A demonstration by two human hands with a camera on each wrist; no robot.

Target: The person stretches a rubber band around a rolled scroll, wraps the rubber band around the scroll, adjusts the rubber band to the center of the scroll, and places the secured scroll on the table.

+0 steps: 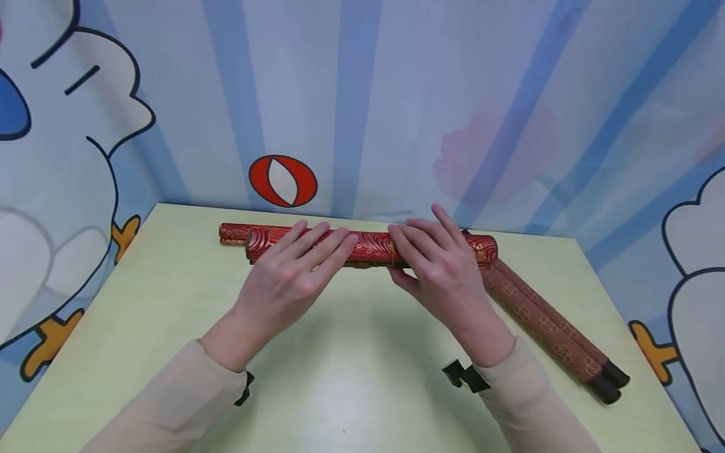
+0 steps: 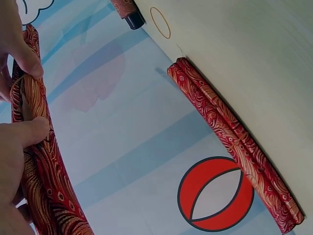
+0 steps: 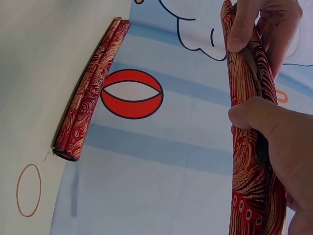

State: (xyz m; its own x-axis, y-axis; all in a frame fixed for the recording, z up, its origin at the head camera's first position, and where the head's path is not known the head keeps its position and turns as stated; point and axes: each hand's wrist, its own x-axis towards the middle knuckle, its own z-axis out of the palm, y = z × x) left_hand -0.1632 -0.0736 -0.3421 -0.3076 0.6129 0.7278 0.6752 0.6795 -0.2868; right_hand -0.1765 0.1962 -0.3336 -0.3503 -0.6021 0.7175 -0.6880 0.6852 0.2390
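Observation:
Both hands hold a red-and-gold patterned double roll (image 1: 370, 246) level above the far part of the table. My left hand (image 1: 286, 274) grips its left half, fingers over the top, with the thumb pressed along the near side in the left wrist view. On the right half, my right hand (image 1: 442, 270) holds it the same way, its little finger raised. A thin band (image 2: 19, 84) circles the roll close to the right thumb. Between the two rolled halves runs a dark gap. A second red-and-gold double roll (image 3: 88, 93) lies behind on the table, partly hidden in the head view.
To the right, a brown double roll (image 1: 544, 321) with black ends lies slanted on the pale table (image 1: 351, 402). A loose orange band (image 2: 160, 23) rests near the second red roll. Behind the table stands a printed blue-and-white backdrop (image 1: 391, 113).

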